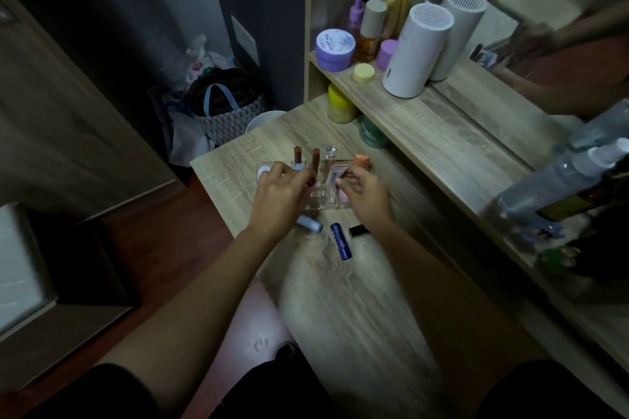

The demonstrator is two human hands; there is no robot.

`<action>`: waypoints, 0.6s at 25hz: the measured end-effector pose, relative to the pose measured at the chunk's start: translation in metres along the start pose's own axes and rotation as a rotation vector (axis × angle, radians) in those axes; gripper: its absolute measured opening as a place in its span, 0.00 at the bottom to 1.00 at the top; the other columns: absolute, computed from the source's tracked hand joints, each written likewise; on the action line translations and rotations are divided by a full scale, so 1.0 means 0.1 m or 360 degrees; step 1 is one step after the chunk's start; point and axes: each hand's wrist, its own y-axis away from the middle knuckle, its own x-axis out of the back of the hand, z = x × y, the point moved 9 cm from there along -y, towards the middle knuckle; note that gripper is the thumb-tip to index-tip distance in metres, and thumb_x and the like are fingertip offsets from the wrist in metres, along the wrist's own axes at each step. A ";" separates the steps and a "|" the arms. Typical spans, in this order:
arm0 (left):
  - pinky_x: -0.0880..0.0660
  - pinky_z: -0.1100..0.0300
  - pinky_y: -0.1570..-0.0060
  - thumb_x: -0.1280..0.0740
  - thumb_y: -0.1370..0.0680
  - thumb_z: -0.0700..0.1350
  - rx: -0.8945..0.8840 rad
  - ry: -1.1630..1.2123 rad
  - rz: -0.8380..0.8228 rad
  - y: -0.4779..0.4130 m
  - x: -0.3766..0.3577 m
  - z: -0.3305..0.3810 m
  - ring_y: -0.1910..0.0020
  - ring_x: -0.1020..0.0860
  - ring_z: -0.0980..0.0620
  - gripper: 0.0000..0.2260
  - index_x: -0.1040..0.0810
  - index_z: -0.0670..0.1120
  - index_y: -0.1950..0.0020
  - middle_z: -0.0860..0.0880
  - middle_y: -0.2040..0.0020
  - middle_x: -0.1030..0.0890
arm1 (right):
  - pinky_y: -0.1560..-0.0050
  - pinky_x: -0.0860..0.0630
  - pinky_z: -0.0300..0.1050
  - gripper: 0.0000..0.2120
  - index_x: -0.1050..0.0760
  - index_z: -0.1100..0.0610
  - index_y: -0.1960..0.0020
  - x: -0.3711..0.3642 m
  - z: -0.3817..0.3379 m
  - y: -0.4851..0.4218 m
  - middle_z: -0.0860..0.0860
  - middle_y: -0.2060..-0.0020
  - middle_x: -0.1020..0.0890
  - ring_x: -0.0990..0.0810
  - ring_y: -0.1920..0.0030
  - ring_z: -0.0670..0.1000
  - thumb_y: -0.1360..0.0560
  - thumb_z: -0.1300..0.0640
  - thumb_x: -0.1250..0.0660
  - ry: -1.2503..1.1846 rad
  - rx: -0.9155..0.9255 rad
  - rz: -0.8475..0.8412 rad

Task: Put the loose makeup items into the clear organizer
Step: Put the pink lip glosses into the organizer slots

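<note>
I see a wooden vanity top (357,299) with the clear organizer (323,196) near its far end. My left hand (277,196) pinches a reddish lipstick (310,180) at the organizer's left slots; my right hand (366,196) curls over its right side, grip unclear. Just nearer me than the organizer lie a dark blue tube (341,241), a pale blue tube (311,224) and a small black cap (359,231).

The desk (357,299) was pale wood-grain laminate with a matt finish. The organizer (320,201) looked like clear glossy plastic. Near the desk's front edge lay a shiny dark-blue tube (341,241) and a small glossy black cap (359,231).
</note>
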 end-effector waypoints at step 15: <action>0.26 0.53 0.62 0.27 0.30 0.48 -0.0007 -0.0555 -0.0221 -0.23 -0.19 -0.05 0.58 0.21 0.44 0.10 0.18 0.50 0.50 0.46 0.53 0.18 | 0.48 0.25 0.40 0.08 0.22 0.60 0.46 -0.14 -0.08 -0.12 0.57 0.49 0.20 0.21 0.51 0.50 0.23 0.60 0.35 0.0528 0.0200 -0.0088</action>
